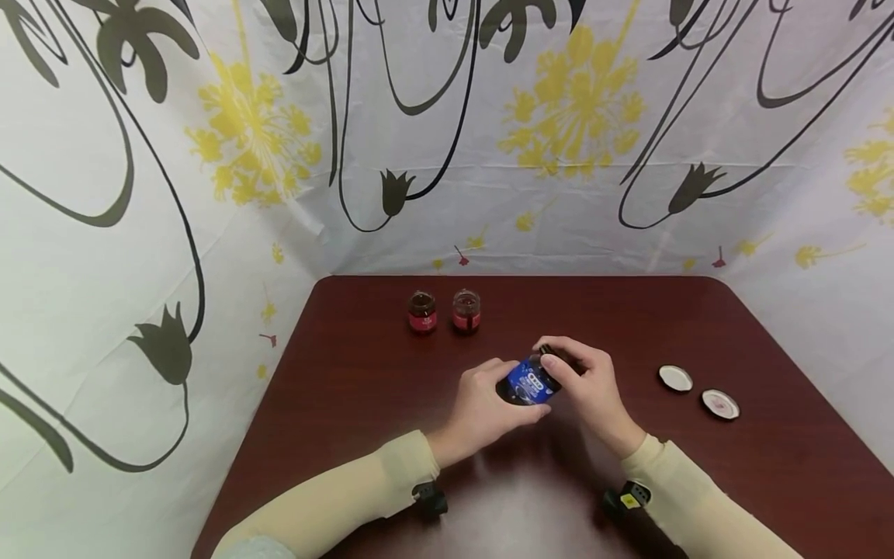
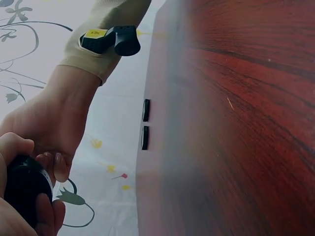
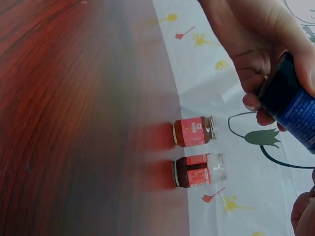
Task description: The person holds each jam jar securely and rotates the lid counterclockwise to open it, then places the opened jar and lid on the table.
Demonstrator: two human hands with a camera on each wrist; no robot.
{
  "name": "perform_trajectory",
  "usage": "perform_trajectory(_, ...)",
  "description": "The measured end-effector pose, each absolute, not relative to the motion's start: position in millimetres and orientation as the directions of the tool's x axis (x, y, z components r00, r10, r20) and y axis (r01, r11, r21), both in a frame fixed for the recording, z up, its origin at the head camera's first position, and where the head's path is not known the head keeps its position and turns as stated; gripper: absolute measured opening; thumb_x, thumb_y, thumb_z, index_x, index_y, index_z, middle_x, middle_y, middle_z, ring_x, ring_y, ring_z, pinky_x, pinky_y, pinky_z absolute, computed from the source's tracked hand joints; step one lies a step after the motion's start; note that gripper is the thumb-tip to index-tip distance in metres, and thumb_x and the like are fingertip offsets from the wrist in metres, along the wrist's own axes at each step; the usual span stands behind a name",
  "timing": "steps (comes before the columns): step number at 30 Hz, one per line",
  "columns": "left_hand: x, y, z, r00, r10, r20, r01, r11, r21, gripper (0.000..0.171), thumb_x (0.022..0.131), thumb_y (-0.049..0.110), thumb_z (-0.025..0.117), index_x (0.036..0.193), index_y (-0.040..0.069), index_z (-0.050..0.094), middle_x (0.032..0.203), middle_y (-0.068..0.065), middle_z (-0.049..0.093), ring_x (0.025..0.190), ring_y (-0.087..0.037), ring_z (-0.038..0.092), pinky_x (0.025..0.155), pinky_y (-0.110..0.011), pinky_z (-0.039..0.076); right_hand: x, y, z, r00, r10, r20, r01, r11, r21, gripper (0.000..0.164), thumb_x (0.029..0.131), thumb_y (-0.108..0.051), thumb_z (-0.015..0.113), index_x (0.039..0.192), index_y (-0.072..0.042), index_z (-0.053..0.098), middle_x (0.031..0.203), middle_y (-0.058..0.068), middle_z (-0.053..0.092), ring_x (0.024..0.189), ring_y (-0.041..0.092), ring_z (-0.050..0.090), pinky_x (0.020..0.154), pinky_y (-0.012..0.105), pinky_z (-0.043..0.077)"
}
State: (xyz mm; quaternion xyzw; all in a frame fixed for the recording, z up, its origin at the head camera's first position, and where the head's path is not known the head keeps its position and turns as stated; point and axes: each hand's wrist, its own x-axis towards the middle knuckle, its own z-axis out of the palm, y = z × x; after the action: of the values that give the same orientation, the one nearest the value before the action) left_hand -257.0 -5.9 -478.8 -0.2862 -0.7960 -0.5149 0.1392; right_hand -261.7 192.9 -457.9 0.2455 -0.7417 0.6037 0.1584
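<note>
A dark jar with a blue label (image 1: pixel 528 380) is held up over the table, tilted toward the right. My left hand (image 1: pixel 482 407) grips its body from the left, thumb along the lower side. Fingers and thumb of my right hand (image 1: pixel 590 384) curl round the jar's black top, hiding much of it. In the right wrist view, the left hand (image 3: pixel 268 44) wraps the jar's dark base (image 3: pixel 278 86). From the left wrist, the jar (image 2: pixel 27 191) shows as a dark round shape among fingers of both hands.
Two lidless glass jars with red labels stand at the back: a fuller one (image 1: pixel 422 314) and, right of it, a partly filled one (image 1: pixel 466 313). Two round lids (image 1: pixel 675 378) (image 1: pixel 720 404) lie white side up on the dark red table (image 1: pixel 349 481). Patterned cloth (image 1: pixel 433 140) hangs round it.
</note>
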Motion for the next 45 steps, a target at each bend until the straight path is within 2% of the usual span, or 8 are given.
perform_trajectory(7,-256,-10,-479,-0.798,0.318,0.513,0.602,0.371,0.707,0.051,0.075,0.051,0.086,0.112,0.019,0.071,0.094,0.013,0.06,0.083,-0.001,0.056,0.068,-0.015,0.05,-264,197,-456,-0.816,-0.256,0.518,-0.577,0.315,-0.753,0.022,0.101,-0.01,0.06,0.121,-0.014,0.067,0.107,-0.001,0.07,0.08,0.019,0.064,0.064,0.029,0.055)
perform_trajectory(13,-256,-13,-479,-0.799,0.324,0.507,0.601,0.394,0.695,0.052,0.076,0.049,0.086,0.114,0.017,0.07,0.097,0.011,0.06,0.085,-0.002,0.056,0.07,-0.015,0.05,-262,201,-449,-0.835,-0.323,0.446,-0.547,0.395,-0.738,0.024,0.102,-0.018,0.061,0.124,-0.026,0.065,0.111,-0.007,0.068,0.086,0.016,0.064,0.068,0.029,0.054)
perform_trajectory(17,-255,-15,-481,-0.816,0.326,0.477,0.576,0.402,0.711,0.053,0.076,0.046,0.087,0.116,0.017,0.069,0.099,0.01,0.059,0.086,-0.003,0.056,0.071,-0.017,0.051,-261,205,-448,-0.853,-0.36,0.379,-0.512,0.432,-0.742,0.025,0.102,-0.023,0.062,0.126,-0.028,0.064,0.112,-0.009,0.068,0.089,0.014,0.065,0.07,0.029,0.055)
perform_trajectory(23,-253,-16,-482,-0.828,0.319,0.462,0.56,0.41,0.72,0.054,0.074,0.04,0.09,0.118,0.017,0.068,0.1,0.009,0.059,0.087,-0.004,0.057,0.072,-0.017,0.052,-262,206,-444,-0.851,-0.387,0.356,-0.511,0.447,-0.734,0.026,0.102,-0.023,0.062,0.128,-0.023,0.065,0.116,-0.008,0.068,0.095,0.014,0.066,0.076,0.031,0.055)
perform_trajectory(30,-253,-17,-482,-0.827,0.319,0.462,0.56,0.409,0.72,0.053,0.074,0.04,0.09,0.117,0.017,0.069,0.1,0.009,0.059,0.087,-0.004,0.057,0.072,-0.018,0.052,-260,208,-442,-0.859,-0.39,0.332,-0.497,0.476,-0.726,0.028,0.102,-0.028,0.062,0.129,-0.034,0.063,0.12,-0.012,0.067,0.098,0.012,0.067,0.077,0.03,0.055)
perform_trajectory(37,-250,-18,-482,-0.835,0.327,0.442,0.547,0.412,0.729,0.053,0.076,0.044,0.088,0.118,0.018,0.068,0.1,0.011,0.058,0.088,-0.003,0.056,0.072,-0.019,0.052,-259,210,-444,-0.859,-0.398,0.323,-0.498,0.498,-0.71,0.031,0.102,-0.029,0.061,0.132,-0.034,0.061,0.124,-0.013,0.066,0.104,0.01,0.065,0.08,0.028,0.054)
perform_trajectory(45,-250,-18,-483,-0.832,0.32,0.453,0.552,0.41,0.726,0.053,0.074,0.042,0.089,0.117,0.019,0.069,0.099,0.011,0.058,0.087,-0.003,0.056,0.071,-0.019,0.051,-257,210,-444,-0.85,-0.406,0.335,-0.512,0.489,-0.706,0.033,0.101,-0.028,0.063,0.134,-0.034,0.061,0.124,-0.013,0.066,0.099,0.01,0.066,0.077,0.029,0.055)
